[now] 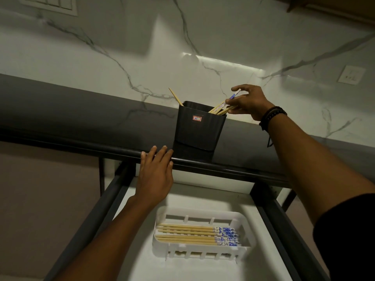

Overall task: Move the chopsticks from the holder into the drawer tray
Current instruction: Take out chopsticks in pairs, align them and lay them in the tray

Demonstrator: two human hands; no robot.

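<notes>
— What is your right hand doing?

— It is pinching a few chopsticks by their tops, thumb and fingers curled round them. They are leaning out over the right rim of the holder. Their lower ends are hiding inside it, and my fingers are covering part of them, so I am not counting them.

— And the left hand?

— It is lying flat on the counter edge just left of the holder, fingers straight, gripping nothing.

— Anything else in the holder?

— One stick is leaning out at the back left corner. The inside is too dark to see.

— And the tray?

— It is sitting in the open drawer below. More pairs are lying flat in it, patterned ends to the right. Its near wall is hiding whatever is lying lowest, and the drawer's front is running out of the frame.
</notes>
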